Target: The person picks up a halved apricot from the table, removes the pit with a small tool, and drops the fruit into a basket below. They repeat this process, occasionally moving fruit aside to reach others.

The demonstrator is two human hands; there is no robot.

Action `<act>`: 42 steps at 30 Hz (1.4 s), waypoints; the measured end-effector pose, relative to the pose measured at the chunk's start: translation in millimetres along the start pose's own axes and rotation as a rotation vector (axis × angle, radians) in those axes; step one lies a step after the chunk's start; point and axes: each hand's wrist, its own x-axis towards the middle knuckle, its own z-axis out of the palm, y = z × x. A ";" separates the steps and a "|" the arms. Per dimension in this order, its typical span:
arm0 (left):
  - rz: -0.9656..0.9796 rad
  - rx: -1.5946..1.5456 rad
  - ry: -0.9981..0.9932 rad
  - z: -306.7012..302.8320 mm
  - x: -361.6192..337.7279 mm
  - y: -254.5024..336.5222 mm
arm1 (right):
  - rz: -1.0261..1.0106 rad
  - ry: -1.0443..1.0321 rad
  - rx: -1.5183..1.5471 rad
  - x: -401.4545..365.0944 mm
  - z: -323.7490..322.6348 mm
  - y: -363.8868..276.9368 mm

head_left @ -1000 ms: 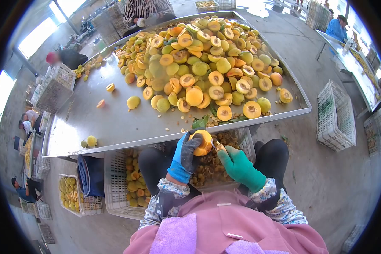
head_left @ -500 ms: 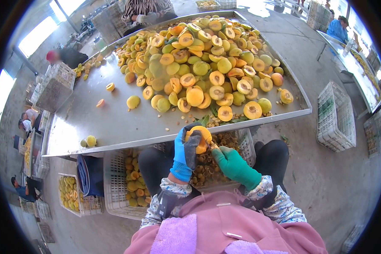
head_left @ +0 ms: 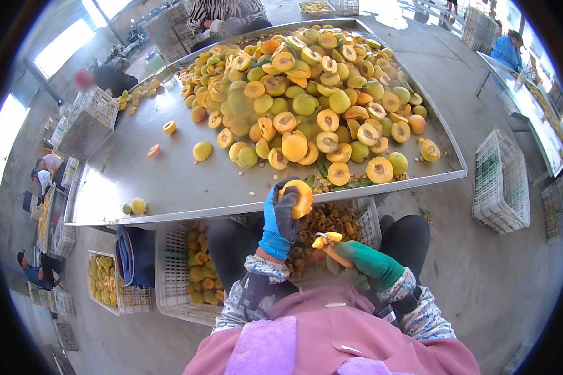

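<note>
My left hand (head_left: 278,219), in a blue and dark grey glove, is closed around a yellow peach half (head_left: 304,199) near the table's front edge. In a green glove, my right hand (head_left: 372,265) grips a pitting knife by its wooden handle (head_left: 339,256). Orange-yellow fruit flesh (head_left: 327,239) clings to the tool's head, which is apart from the peach half. Below both hands is a crate (head_left: 370,224) of brownish fruit scraps. A large heap of whole and halved peaches (head_left: 294,112) lies on the metal table (head_left: 200,187) in front of me.
Under the table, to the left, stand a white crate of peaches (head_left: 169,269) and a smaller peach crate (head_left: 134,300) with dark blue cloth (head_left: 134,256) over it. A white crate (head_left: 500,181) is on the floor at right. Other people work at surrounding tables.
My right hand has pulled the pitting knife away from the peach half, down and to the right, with flesh on its head. My left hand still holds the peach half.
</note>
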 end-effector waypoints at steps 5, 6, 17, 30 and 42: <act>-0.035 0.041 0.013 -7.2 -1.3 36.5 | -0.017 0.229 -0.092 26.3 -27.9 55.1; 0.027 0.054 0.072 -11.9 -6.1 51.4 | 0.035 0.241 -0.745 31.0 -32.8 62.3; 0.573 1.319 0.749 -204.8 -38.2 166.7 | 0.044 0.145 -1.229 78.1 -48.6 112.6; 0.150 2.177 0.110 -57.9 143.9 74.2 | 0.157 0.294 -1.230 94.1 -46.1 125.7; -0.113 -0.312 -0.193 -72.4 3.8 111.9 | 0.083 0.264 -0.972 92.7 -35.9 99.1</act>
